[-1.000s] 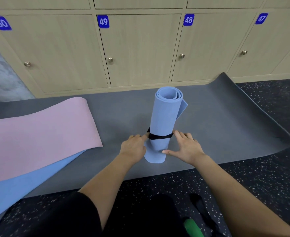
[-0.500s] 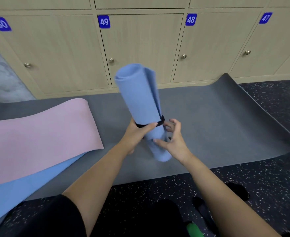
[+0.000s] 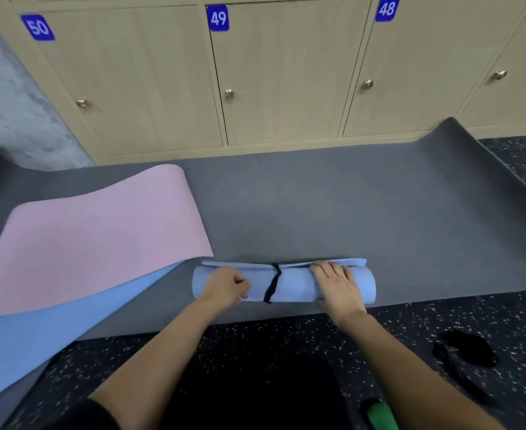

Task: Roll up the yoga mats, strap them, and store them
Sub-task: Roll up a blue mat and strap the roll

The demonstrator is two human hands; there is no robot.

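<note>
A rolled light-blue yoga mat [image 3: 295, 285] lies on its side across the near edge of a large grey mat [image 3: 333, 212]. A black strap [image 3: 273, 283] circles its middle. My left hand [image 3: 224, 288] rests on the roll's left part with fingers curled over it. On the right part my right hand [image 3: 337, 287] lies with fingers spread flat, reaching the loose outer flap at the far side. To the left, a pink mat [image 3: 94, 240] lies unrolled on top of another light-blue mat [image 3: 38, 333].
Wooden lockers numbered 50, 49 and 48 [image 3: 283, 72] stand shut behind the mats. A second black strap [image 3: 466, 355] lies on the speckled dark floor at the right. A green object [image 3: 381, 415] shows at the bottom edge. The grey mat's right end curls up.
The blue roll stood upright, was lifted and tilted, and now lies horizontal on the grey mat. Both hands moved from the strap to either side of it.
</note>
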